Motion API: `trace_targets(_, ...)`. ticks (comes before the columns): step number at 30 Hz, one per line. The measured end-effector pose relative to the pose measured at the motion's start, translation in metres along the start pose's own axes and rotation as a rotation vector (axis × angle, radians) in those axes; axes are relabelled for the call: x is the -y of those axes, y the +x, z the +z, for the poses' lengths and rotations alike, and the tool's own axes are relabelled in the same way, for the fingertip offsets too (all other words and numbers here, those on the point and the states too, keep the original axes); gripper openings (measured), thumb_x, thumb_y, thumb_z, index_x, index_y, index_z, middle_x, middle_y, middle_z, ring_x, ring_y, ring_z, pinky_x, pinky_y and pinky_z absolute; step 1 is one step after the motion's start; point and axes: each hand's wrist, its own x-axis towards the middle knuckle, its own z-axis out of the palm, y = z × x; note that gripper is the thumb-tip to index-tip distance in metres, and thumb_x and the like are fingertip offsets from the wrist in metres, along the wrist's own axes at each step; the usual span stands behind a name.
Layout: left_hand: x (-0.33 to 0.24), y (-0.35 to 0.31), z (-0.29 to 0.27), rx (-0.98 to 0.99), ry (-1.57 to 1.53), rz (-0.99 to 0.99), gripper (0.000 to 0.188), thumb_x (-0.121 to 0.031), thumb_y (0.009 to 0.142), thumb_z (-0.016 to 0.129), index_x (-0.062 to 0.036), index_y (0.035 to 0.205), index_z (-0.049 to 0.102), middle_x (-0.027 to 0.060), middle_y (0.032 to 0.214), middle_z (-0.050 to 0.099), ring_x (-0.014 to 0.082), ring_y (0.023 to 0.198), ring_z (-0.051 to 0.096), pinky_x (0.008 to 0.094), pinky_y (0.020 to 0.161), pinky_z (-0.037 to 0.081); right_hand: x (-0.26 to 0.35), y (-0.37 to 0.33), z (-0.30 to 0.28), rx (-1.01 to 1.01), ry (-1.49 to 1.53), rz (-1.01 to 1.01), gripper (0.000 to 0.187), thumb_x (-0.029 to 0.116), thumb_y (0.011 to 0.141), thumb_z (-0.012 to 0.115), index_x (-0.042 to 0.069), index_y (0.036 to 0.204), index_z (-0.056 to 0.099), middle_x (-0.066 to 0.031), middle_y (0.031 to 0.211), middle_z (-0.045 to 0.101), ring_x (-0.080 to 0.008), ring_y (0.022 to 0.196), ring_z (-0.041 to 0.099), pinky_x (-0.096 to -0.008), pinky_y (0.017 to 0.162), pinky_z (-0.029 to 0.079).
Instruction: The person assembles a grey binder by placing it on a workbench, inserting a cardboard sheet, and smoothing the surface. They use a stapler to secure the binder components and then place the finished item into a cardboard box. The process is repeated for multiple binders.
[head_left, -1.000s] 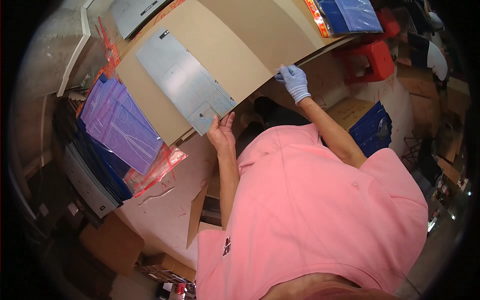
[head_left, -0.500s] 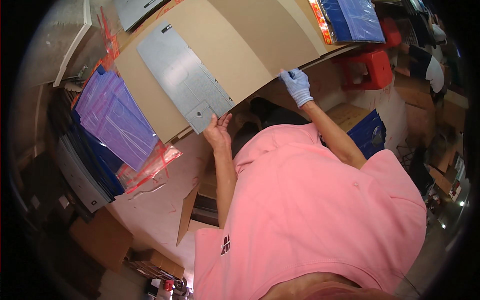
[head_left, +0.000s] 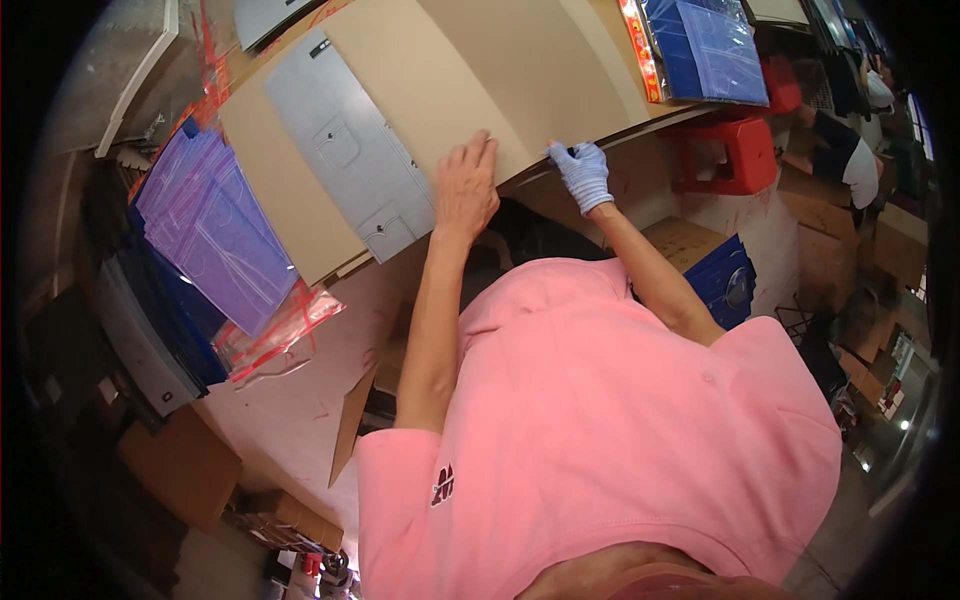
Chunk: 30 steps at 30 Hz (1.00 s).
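Observation:
A flat grey panel (head_left: pixel 375 170) with thin outlines and a dark label at its far end lies on a brown cardboard sheet (head_left: pixel 420 60). My bare left hand (head_left: pixel 467 190) rests on the cardboard just right of the panel, fingers stretched forward and holding nothing. At the near edge of the cardboard is my right hand (head_left: pixel 582 177), in a pale blue knitted glove. Its fingers are closed, with a small dark bit showing at the fingertips; what it holds cannot be made out.
Purple plastic-wrapped sheets (head_left: pixel 215 230) lie left of the cardboard. Blue wrapped packs (head_left: pixel 700 50) sit at the far right, above a red plastic stool (head_left: pixel 735 155). An open carton with blue sheets (head_left: pixel 720 275) stands below on the right. Another person (head_left: pixel 850 155) is farther right.
My left hand has let go of the grey panel's near corner and moved right and forward onto the cardboard. My right hand has stayed at the edge, shifting slightly left.

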Motion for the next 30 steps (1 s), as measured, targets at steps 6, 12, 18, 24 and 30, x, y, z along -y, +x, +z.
trace_targets(6, 0.007, 0.020, 0.021, 0.241, 0.204, 0.082, 0.048, -0.012, 0.076, 0.050, -0.0118, 0.124, 0.050, -0.0026, 0.127, 0.047, 0.0204, 0.091, 0.049, 0.0375, 0.067, 0.038, -0.003, 0.002, -0.001, -0.014, -0.060, -0.051, 0.034, 0.033, 0.081, 0.063, 0.003, 0.064, 0.067, -0.0134, 0.057, 0.061, -0.0283, 0.056, 0.060, -0.0347, 0.057, 0.047)
trace_targets(12, 0.007, 0.018, 0.020, 0.297, 0.295, 0.098, 0.053, -0.012, 0.077, 0.050, -0.0151, 0.130, 0.046, -0.0045, 0.132, 0.042, 0.0185, 0.094, 0.047, 0.0395, 0.065, 0.037, 0.004, -0.008, -0.003, -0.021, -0.337, -0.396, 0.025, 0.029, 0.081, 0.060, 0.006, 0.072, 0.065, -0.0142, 0.063, 0.060, -0.0332, 0.065, 0.059, -0.0416, 0.061, 0.047)
trace_targets(18, 0.005, 0.019, 0.025, 0.382, 0.310, 0.050, 0.052, -0.019, 0.079, 0.053, -0.0180, 0.130, 0.046, -0.0064, 0.133, 0.041, 0.0185, 0.099, 0.045, 0.0396, 0.063, 0.035, 0.018, -0.003, -0.006, 0.216, -0.408, -0.625, 0.037, 0.016, 0.078, 0.057, 0.010, 0.114, 0.057, -0.0175, 0.106, 0.059, -0.0338, 0.091, 0.058, -0.0403, 0.080, 0.048)
trace_targets(24, 0.008, 0.013, 0.029, 0.377, 0.254, 0.036, 0.049, -0.012, 0.080, 0.053, -0.0173, 0.128, 0.047, -0.0063, 0.135, 0.039, 0.0170, 0.107, 0.043, 0.0401, 0.066, 0.038, 0.029, 0.027, -0.012, 0.419, -0.234, -0.570, 0.049, 0.011, 0.082, 0.053, 0.008, 0.130, 0.046, -0.0167, 0.122, 0.054, -0.0327, 0.113, 0.051, -0.0372, 0.096, 0.042)
trace_targets(30, 0.012, 0.008, 0.040, 0.338, 0.232, 0.013, 0.047, -0.014, 0.083, 0.049, -0.0144, 0.129, 0.046, -0.0008, 0.134, 0.041, 0.0215, 0.108, 0.044, 0.0398, 0.075, 0.036, 0.043, 0.048, 0.007, 0.509, -0.397, -0.734, 0.041, 0.020, 0.092, 0.045, 0.010, 0.132, 0.045, -0.0152, 0.133, 0.047, -0.0316, 0.119, 0.047, -0.0355, 0.101, 0.037)
